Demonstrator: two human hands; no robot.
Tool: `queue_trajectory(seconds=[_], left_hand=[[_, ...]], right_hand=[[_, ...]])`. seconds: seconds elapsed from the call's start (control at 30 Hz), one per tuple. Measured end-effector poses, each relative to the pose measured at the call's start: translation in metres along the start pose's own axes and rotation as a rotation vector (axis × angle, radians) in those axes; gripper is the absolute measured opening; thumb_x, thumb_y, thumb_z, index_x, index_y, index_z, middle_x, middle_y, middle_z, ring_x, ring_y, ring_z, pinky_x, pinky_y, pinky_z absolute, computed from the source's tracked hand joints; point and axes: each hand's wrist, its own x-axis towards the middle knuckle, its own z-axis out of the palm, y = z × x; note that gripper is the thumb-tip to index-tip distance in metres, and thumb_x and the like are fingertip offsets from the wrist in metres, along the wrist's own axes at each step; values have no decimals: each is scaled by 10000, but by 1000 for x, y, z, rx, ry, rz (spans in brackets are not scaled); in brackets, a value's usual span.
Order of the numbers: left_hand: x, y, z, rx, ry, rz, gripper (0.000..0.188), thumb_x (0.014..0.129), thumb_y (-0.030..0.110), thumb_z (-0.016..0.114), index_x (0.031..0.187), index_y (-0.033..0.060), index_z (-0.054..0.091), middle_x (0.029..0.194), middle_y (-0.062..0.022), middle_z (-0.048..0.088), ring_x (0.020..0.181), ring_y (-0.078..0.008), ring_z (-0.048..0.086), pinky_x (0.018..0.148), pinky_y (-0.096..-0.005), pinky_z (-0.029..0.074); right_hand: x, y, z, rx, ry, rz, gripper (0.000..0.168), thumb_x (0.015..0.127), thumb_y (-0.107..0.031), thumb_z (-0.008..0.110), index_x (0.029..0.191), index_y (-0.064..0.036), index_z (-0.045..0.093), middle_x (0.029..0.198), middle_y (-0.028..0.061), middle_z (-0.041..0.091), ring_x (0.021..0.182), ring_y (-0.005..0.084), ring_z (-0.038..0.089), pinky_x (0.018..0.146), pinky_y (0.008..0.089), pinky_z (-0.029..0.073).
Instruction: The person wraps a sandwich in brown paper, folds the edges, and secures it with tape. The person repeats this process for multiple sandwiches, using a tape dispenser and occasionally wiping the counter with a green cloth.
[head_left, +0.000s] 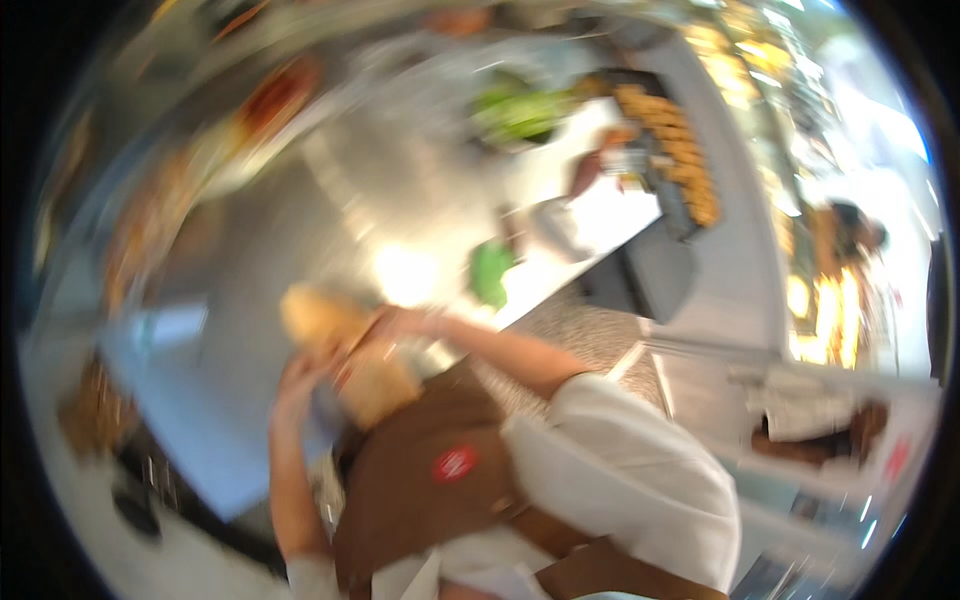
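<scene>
Strong motion blur softens the whole view. My left hand (304, 375) and my right hand (397, 324) meet in front of my brown apron, fingers closed around a tan, bread-like item (319, 311). Its rounded golden end points away from me. A lighter tan piece, perhaps paper or more bread (382, 384), hangs below my fingers towards the apron. Whether the two pieces are joined, I cannot tell. Under and beyond my hands lies a shiny metal worktop (262, 232). A green object (491, 274) rests on the worktop right of my right hand.
Leafy greens (517, 112) sit at the back, near a white board (630, 214). A dark tray of small round brown pieces (675, 157) is at the right. Food containers with red contents (281, 94) line the far left. Another person (855, 232) is at the far right.
</scene>
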Motion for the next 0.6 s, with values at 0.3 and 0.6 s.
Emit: queue_trajectory(seconds=[0.3, 0.6], left_hand=[[1, -2, 13, 115, -79, 202, 388, 848, 111, 774, 1193, -21, 654, 1119, -39, 681, 976, -135, 642, 877, -288, 501], [9, -42, -5, 191, -32, 413, 214, 874, 37, 706, 1072, -43, 721, 1069, -93, 709, 963, -149, 652, 886, -301, 506]], right_hand=[[13, -72, -34, 749, 111, 810, 273, 818, -227, 802, 1001, -32, 746, 868, 25, 716, 827, 107, 621, 735, 293, 498], [11, -63, -5, 727, 232, 621, 296, 807, -77, 757, 1102, -48, 746, 986, 53, 749, 887, 110, 647, 794, 284, 520]])
